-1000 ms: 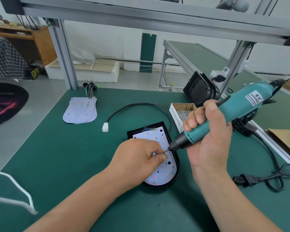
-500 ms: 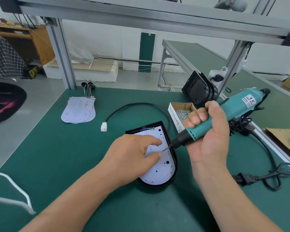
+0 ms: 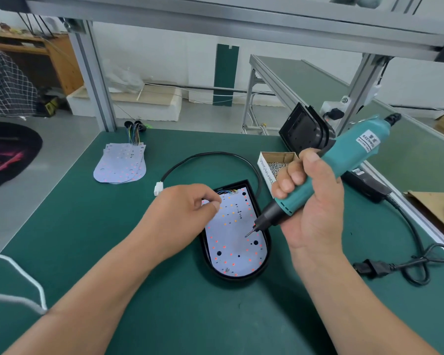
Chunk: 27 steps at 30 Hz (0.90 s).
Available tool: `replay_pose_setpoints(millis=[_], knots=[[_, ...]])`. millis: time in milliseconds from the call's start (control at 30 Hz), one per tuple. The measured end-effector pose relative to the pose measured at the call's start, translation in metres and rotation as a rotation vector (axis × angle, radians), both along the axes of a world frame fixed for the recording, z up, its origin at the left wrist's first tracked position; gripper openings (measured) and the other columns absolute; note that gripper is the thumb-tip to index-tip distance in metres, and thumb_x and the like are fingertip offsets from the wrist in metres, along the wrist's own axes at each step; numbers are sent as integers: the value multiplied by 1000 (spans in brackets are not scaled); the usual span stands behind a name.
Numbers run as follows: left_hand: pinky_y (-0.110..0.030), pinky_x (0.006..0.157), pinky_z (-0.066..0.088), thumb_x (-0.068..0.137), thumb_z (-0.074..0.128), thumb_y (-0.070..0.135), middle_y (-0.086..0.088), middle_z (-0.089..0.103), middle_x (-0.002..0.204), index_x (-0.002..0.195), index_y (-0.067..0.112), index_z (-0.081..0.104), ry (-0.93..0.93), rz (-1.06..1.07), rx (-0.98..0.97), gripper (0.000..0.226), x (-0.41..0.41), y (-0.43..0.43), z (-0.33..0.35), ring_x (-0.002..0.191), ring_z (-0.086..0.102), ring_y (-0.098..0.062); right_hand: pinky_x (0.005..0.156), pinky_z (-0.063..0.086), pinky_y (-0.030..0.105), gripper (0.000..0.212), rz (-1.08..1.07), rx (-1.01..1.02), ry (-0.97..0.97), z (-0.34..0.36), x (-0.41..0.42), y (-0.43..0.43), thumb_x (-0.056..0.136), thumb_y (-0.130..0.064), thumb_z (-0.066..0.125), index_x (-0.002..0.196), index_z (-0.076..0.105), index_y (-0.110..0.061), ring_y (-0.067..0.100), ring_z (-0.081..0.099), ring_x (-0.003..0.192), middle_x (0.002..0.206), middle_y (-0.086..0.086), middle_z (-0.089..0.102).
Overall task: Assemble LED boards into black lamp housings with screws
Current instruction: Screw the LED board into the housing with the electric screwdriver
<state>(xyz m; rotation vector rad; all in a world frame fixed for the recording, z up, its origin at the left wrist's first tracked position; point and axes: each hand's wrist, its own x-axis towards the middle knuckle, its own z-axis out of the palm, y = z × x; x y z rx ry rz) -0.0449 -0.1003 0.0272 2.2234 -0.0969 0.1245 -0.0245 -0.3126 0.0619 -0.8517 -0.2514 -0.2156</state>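
Now left hand (image 3: 187, 213), loosely curled and empty, has withdrawn leftward; right hand (image 3: 310, 208) grips electric screwdriver (image 3: 326, 175), bit on LED board (image 3: 232, 231): driving starts.

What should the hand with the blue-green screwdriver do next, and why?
Probably lower the screwdriver tip straight down onto the LED board in the black housing. The right hand holds it tilted, tip just above the board, while the left hand rests on the board's upper left.
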Motion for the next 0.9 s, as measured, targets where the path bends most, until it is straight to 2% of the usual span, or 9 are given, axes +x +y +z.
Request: replay_pose_setpoints(millis=[200, 267, 300, 400, 500, 567, 700, 767, 900], knots=[[-24, 54, 36, 97, 68, 35, 14, 45, 53, 91, 40, 73, 15, -83, 85, 9, -8, -2, 3, 50, 41, -6, 51, 42, 25, 13, 88, -24, 18, -5, -4, 8, 100, -17, 59, 90, 51, -17, 14, 47, 54, 67, -2, 42], [-16, 51, 35, 98, 68, 30, 15, 42, 56, 96, 35, 72, 29, -96, -32, 7, -9, -7, 7, 51, 39, -5, 51, 42, 26, 13, 96, -35, 21, -5, -4, 10, 99, -17, 60, 91, 50, -16, 14, 47, 53, 67, -1, 42], [-15, 49, 34, 97, 67, 26, 16, 42, 60, 99, 30, 74, 90, -85, -231, 8, -10, -8, 10, 53, 38, -6, 51, 42, 25, 13, 87, -33, 21, -5, -3, 9, 99, -17, 60, 90, 51, -16, 14, 47, 54, 67, -1, 42], [-20, 45, 36, 96, 53, 6, -2, 53, 79, 115, 3, 69, 435, -63, -1119, 25, -4, -3, 21, 60, 40, -12, 53, 41, 24, 13, 54, 34, 54, -3, 1, 3, 99, -19, 59, 89, 52, -19, 12, 44, 57, 69, -4, 41], [-17, 49, 45, 100, 36, -8, -8, 59, 87, 124, -6, 59, 522, 27, -1537, 33, 2, 11, 24, 64, 49, -12, 53, 41, 22, 13, 25, 153, 131, -1, 6, -4, 101, -18, 58, 88, 55, -19, 10, 41, 59, 70, -5, 42], [-14, 48, 46, 100, 32, -12, -7, 61, 86, 123, -7, 58, 483, 66, -1533, 35, 4, 15, 21, 61, 52, -9, 53, 40, 21, 16, 6, 196, 173, -1, 9, -4, 102, -17, 56, 86, 58, -18, 10, 41, 58, 70, -5, 42], [-13, 44, 46, 103, 44, -11, -11, 78, 97, 123, -8, 62, 479, 19, -1290, 27, -3, 0, 15, 61, 62, -7, 53, 40, 21, 17, 6, 215, 174, -2, 10, -5, 102, -16, 56, 86, 60, -18, 10, 42, 59, 70, -5, 42], [-15, 41, 44, 106, 50, -3, -16, 80, 101, 121, -6, 62, 455, -33, -1191, 20, -5, -6, 12, 60, 64, -7, 53, 41, 21, 17, 21, 227, 162, -2, 10, -5, 101, -16, 56, 85, 61, -18, 10, 42, 59, 71, -5, 43], [-17, 38, 36, 100, 67, 22, -13, 77, 88, 108, 1, 65, 426, -149, -957, 23, -12, -17, 6, 50, 58, -10, 52, 42, 21, 21, 35, 252, 153, 0, 10, -6, 102, -16, 55, 82, 63, -18, 9, 42, 59, 71, -5, 43]])
